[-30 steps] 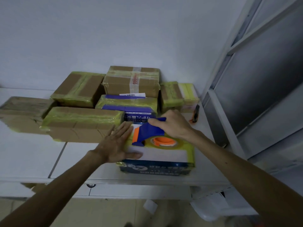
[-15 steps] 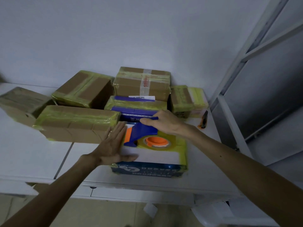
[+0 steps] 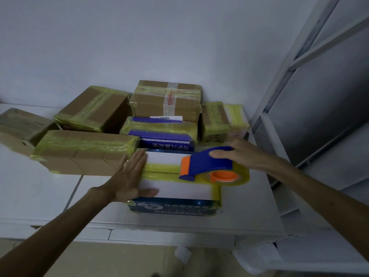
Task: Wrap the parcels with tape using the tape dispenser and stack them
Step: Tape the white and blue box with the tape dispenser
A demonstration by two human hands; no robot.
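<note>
Parcel [image 3: 175, 189] with a white top and a dark blue printed front sits at the near edge of the white tabletop [image 3: 50, 196], right of its middle. Yellowish tape runs round its edges, and a strip of yellow tape [image 3: 161, 170] crosses its top from left to right. The left hand [image 3: 129, 179] lies flat on the left end of the parcel over that strip, its fingers [image 3: 137, 160] straight and close together and the thumb spread toward the near side. At the right end of the strip stands the blue tape dispenser [image 3: 205, 162] with an orange front piece. Its roll of yellowish tape [image 3: 242, 179] on an orange core is at the parcel's right edge. The right hand [image 3: 237, 154] grips the dispenser's handle from the right, fingers curled round it.

Just behind the left hand lies a long brown box [image 3: 83, 150] banded in yellow tape. Behind the parcel is a blue box [image 3: 161, 134], also taped, with a brown carton [image 3: 167, 100] stacked on it. To the left, a tilted brown carton [image 3: 93, 108] and another brown box [image 3: 18, 124] rest near the wall [image 3: 139, 37]. Right of the stack are two small taped boxes [image 3: 215, 122] side by side.
</note>
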